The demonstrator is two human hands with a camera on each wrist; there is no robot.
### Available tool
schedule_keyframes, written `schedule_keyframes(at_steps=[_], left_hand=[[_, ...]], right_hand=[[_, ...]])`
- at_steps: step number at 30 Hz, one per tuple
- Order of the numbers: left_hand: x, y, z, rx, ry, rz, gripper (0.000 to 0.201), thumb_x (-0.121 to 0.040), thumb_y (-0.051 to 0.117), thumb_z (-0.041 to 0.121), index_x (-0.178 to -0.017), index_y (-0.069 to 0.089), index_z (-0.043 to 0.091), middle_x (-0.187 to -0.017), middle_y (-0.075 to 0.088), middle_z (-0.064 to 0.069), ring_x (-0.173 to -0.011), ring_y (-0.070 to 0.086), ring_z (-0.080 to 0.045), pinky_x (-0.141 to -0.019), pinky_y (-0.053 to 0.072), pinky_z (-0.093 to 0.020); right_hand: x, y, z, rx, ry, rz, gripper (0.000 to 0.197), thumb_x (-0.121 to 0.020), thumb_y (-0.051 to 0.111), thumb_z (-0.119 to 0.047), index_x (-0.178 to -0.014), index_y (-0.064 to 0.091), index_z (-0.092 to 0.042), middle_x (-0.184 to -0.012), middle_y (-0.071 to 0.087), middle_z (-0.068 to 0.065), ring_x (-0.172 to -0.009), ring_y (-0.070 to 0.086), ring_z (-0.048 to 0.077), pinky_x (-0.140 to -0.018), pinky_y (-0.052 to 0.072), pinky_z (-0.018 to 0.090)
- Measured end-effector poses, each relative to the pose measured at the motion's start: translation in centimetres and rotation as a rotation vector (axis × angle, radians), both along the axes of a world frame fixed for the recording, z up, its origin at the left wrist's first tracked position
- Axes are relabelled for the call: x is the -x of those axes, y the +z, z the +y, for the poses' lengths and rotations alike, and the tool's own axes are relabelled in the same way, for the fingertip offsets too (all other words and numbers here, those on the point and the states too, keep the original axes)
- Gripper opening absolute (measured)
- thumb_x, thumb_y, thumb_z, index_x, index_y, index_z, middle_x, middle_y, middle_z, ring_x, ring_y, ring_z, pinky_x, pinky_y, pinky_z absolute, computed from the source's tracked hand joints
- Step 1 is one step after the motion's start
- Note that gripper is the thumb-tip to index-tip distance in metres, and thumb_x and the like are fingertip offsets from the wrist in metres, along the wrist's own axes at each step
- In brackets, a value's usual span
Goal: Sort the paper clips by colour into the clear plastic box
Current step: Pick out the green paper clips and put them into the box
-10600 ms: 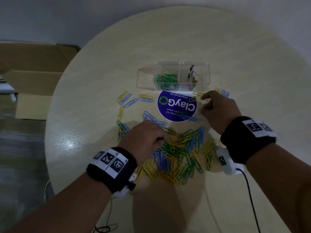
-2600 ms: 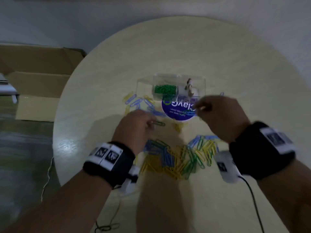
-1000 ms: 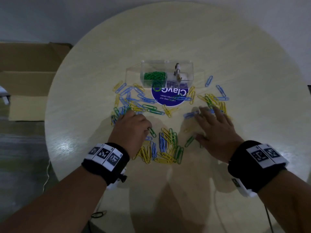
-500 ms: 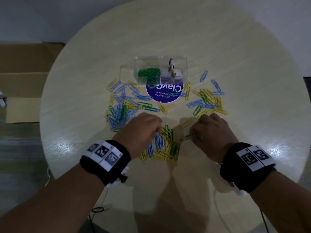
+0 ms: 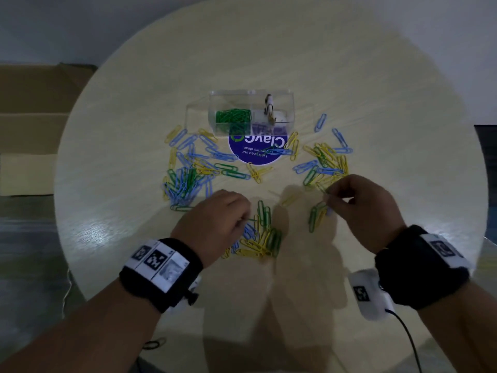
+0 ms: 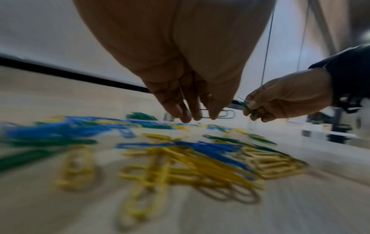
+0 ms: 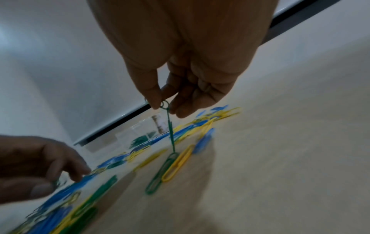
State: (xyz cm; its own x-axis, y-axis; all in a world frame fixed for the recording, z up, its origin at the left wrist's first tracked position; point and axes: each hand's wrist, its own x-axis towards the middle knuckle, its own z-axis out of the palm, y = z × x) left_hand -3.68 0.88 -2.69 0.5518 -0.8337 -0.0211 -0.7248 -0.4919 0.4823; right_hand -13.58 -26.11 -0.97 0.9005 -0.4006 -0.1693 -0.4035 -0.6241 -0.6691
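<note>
The clear plastic box [image 5: 279, 96] stands at mid-table, with green clips [image 5: 232, 116] in its left compartment. Blue, yellow and green paper clips lie in a left pile [image 5: 185, 184], a near pile [image 5: 258, 242] and a right pile [image 5: 326, 161]. My left hand [image 5: 243, 220] hovers over the near pile and pinches one thin clip [image 6: 220, 115] at its fingertips [image 6: 213, 114]. My right hand [image 7: 163, 104] pinches a green clip [image 7: 169, 126] between thumb and finger. That clip hangs down, its lower end hooked in another green clip [image 7: 158, 174] lying on the table.
A round blue sticker [image 5: 255, 154] lies just in front of the box. A cardboard box [image 5: 32, 117] stands on the floor at the left. The round table's [image 5: 376, 76] near edge runs under my forearms. A cable [image 5: 408, 337] trails from my right wrist.
Both hands were flat, spreading the clips a second ago. Now each has curled and risen slightly with a clip pinched. The right hand has moved right and lifted its green clip.
</note>
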Motion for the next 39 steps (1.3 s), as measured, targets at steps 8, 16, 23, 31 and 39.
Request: schedule_keyframes(at_steps=[8,16,23,31,39], left_hand=[[0.4,-0.9,0.2,-0.054,-0.107,0.027,0.003,-0.077,0.054,0.014,-0.077,0.055,0.016,-0.100,0.066,-0.005,-0.103,0.057,-0.026,-0.085,0.046,-0.035],[-0.5,-0.1,0.5,-0.035,0.080,0.009,0.014,-0.077,0.070,0.012,-0.079,0.059,0.020,-0.080,0.059,0.005,-0.084,0.046,-0.017,-0.073,0.042,-0.031],[-3.0,-1.3,-0.7,-0.089,-0.148,-0.071,0.039,-0.080,0.071,0.007,-0.115,0.068,0.022,-0.085,0.066,0.003,-0.082,0.055,-0.024,-0.069,0.050,-0.038],[-3.6,-1.3,-0.4,-0.076,-0.159,-0.128,0.015,-0.077,0.076,0.015,-0.092,0.078,0.015,-0.080,0.069,-0.002,-0.076,0.062,-0.029,-0.064,0.055,-0.036],[-4.5,0.0,-1.3,-0.300,-0.100,0.004,0.011,-0.080,0.073,0.028,-0.089,0.070,0.022,-0.089,0.055,0.002,-0.093,0.049,-0.024,-0.076,0.047,-0.040]], right_hand=[[1.5,-2.3,-1.2,-0.166,-0.182,0.046,0.013,-0.078,0.074,-0.017,-0.076,0.062,-0.017,-0.065,0.067,-0.007,-0.059,0.059,0.006,-0.060,0.043,0.018],[-0.8,-1.0,-1.6,-0.413,-0.163,-0.054,0.028,-0.089,0.061,-0.009,-0.095,0.069,-0.035,-0.089,0.073,-0.004,-0.060,0.067,0.012,-0.053,0.048,0.024],[-2.0,-0.7,-1.3,0.162,0.115,-0.073,0.019,-0.072,0.072,-0.006,-0.082,0.072,-0.023,-0.079,0.067,-0.002,-0.072,0.063,0.020,-0.070,0.045,0.020],[-4.2,-1.7,0.8,0.316,0.374,0.129,0.011,-0.075,0.070,-0.020,-0.086,0.069,-0.017,-0.090,0.063,0.008,-0.091,0.059,0.034,-0.080,0.042,0.033],[-5.0,-1.8,1.1,0.325,0.377,0.179,0.017,-0.074,0.062,-0.010,-0.088,0.071,-0.015,-0.092,0.069,0.012,-0.090,0.060,0.036,-0.079,0.042,0.033]])
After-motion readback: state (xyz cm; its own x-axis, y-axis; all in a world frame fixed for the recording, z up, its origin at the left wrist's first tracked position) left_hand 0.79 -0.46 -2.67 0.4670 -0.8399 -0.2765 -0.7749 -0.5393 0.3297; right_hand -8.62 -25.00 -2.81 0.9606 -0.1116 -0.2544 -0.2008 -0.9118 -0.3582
